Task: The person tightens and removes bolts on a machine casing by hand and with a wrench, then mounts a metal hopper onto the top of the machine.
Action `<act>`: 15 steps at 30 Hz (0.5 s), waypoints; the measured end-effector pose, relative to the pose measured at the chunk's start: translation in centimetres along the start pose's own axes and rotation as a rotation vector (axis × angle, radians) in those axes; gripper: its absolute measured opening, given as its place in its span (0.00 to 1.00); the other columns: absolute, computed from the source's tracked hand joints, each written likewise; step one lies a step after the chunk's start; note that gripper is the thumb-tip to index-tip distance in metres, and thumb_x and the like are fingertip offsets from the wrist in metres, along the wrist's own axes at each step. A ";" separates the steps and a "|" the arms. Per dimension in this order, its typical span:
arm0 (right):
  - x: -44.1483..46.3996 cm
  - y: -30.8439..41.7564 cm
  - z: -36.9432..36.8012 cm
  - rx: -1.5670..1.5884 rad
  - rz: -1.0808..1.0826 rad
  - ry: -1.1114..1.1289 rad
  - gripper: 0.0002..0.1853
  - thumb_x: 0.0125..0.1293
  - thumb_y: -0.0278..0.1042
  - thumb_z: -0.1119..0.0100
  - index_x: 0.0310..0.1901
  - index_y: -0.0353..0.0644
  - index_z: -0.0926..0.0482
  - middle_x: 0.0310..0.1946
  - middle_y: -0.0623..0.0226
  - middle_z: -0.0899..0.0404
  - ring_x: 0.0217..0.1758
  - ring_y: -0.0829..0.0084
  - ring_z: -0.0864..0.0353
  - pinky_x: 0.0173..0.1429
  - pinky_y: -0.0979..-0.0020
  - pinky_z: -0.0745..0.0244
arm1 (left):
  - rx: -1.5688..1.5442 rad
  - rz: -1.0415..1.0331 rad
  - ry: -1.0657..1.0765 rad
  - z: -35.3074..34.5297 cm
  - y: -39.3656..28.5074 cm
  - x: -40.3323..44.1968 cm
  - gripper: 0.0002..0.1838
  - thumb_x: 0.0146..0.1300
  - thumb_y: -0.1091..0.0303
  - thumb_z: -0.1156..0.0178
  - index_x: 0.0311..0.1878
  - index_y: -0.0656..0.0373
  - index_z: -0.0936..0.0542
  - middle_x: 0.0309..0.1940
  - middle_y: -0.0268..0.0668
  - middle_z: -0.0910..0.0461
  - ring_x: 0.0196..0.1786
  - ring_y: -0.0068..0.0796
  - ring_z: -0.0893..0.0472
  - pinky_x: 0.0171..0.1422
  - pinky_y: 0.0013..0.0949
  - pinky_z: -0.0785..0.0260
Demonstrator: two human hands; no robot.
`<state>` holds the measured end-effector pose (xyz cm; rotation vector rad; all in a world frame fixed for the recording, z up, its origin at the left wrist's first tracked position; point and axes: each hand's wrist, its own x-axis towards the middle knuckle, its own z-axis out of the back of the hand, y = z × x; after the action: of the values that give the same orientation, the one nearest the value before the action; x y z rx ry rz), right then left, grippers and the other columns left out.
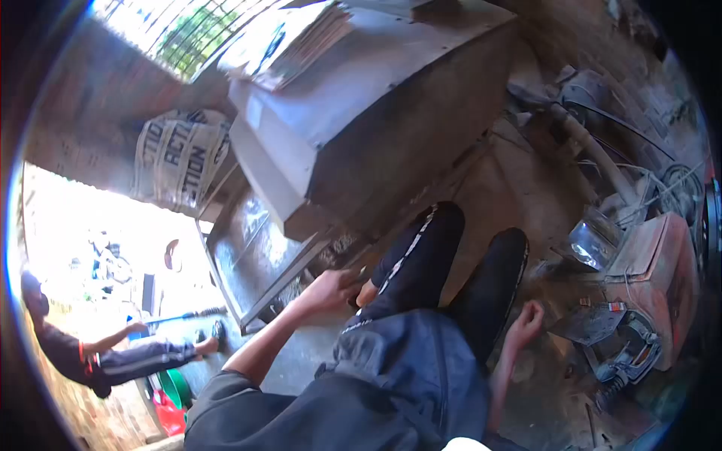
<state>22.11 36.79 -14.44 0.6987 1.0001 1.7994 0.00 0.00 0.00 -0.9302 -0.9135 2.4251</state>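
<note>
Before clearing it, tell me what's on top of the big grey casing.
On the grey casing lies a stack, apparently of sheets; the surface beneath it is covered and can't be seen.

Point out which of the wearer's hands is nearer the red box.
The right hand, between the legs and the red box; the left hand is beyond the legs.

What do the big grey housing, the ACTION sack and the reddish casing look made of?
Grey housing: probably painted sheet metal; flat panels, crisp edges, small fastener dots. Sack: likely woven plastic, matt; creased, printed. Reddish casing: perhaps painted metal; patchy, dull surface.
</note>
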 end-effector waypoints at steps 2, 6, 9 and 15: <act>-1.1 6.9 -0.9 0.337 0.138 0.156 0.09 0.72 0.30 0.49 0.47 0.35 0.25 0.43 0.58 0.19 0.47 0.70 0.20 0.52 0.73 0.26 | -0.368 -0.019 0.159 2.2 -2.9 -1.0 0.13 0.67 0.60 0.41 0.40 0.62 0.20 0.29 0.37 0.23 0.37 0.28 0.21 0.45 0.31 0.31; -4.1 20.1 -3.8 0.644 0.172 0.748 0.15 0.74 0.37 0.51 0.51 0.33 0.25 0.43 0.59 0.19 0.48 0.71 0.19 0.55 0.71 0.25 | -0.548 -0.425 0.009 4.4 -10.3 -0.4 0.11 0.65 0.66 0.38 0.43 0.65 0.16 0.41 0.35 0.23 0.47 0.25 0.25 0.55 0.29 0.35; -6.1 25.6 -6.4 0.770 0.308 0.935 0.18 0.75 0.39 0.53 0.59 0.36 0.29 0.44 0.64 0.21 0.49 0.73 0.20 0.56 0.73 0.27 | -0.788 -0.466 -0.077 4.0 -12.5 2.0 0.11 0.65 0.68 0.38 0.45 0.65 0.15 0.45 0.36 0.24 0.46 0.23 0.25 0.53 0.26 0.34; -4.5 28.2 -8.8 0.880 0.254 0.863 0.12 0.76 0.36 0.54 0.51 0.38 0.27 0.30 0.73 0.26 0.34 0.83 0.25 0.42 0.80 0.29 | -0.842 -0.524 -0.053 4.1 -14.0 6.1 0.09 0.65 0.72 0.40 0.46 0.62 0.17 0.40 0.30 0.22 0.44 0.17 0.24 0.49 0.23 0.32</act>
<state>4.23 23.11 5.26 0.5439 2.4533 1.8603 -5.53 11.62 9.26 -0.7254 -1.9756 1.6066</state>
